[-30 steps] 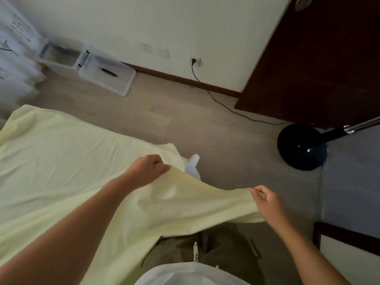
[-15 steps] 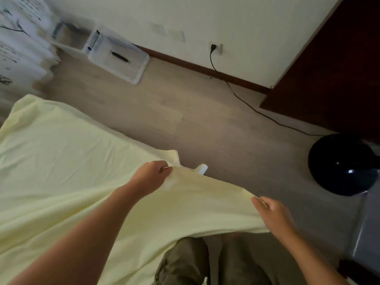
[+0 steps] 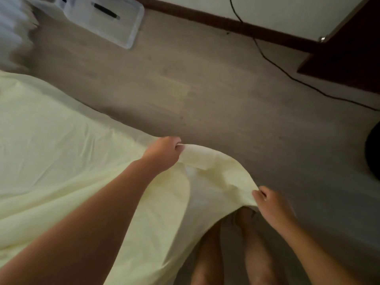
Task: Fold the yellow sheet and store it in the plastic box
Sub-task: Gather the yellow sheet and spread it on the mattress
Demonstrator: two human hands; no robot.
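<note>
The pale yellow sheet (image 3: 61,145) is spread over the left half of the view, its near end lifted off the floor. My left hand (image 3: 164,155) grips the sheet's far edge with curled fingers. My right hand (image 3: 271,206) pinches the same edge further right, above my bare legs. Between the two hands the edge sags in a soft curve. The clear plastic box (image 3: 107,19) lies on the floor at the top left, a dark handle on its lid, far from both hands.
Wooden floor (image 3: 205,95) stretches between the sheet and the wall. A black cable (image 3: 287,70) runs from the wall across the floor toward a dark round fan base (image 3: 373,153) at the right edge. A dark brown door (image 3: 353,50) stands top right. White fabric (image 3: 12,29) hangs top left.
My head has tilted down, so the box and wall slid toward the top. Both hands keep their hold on the sheet's edge, which now sags lower between them.
</note>
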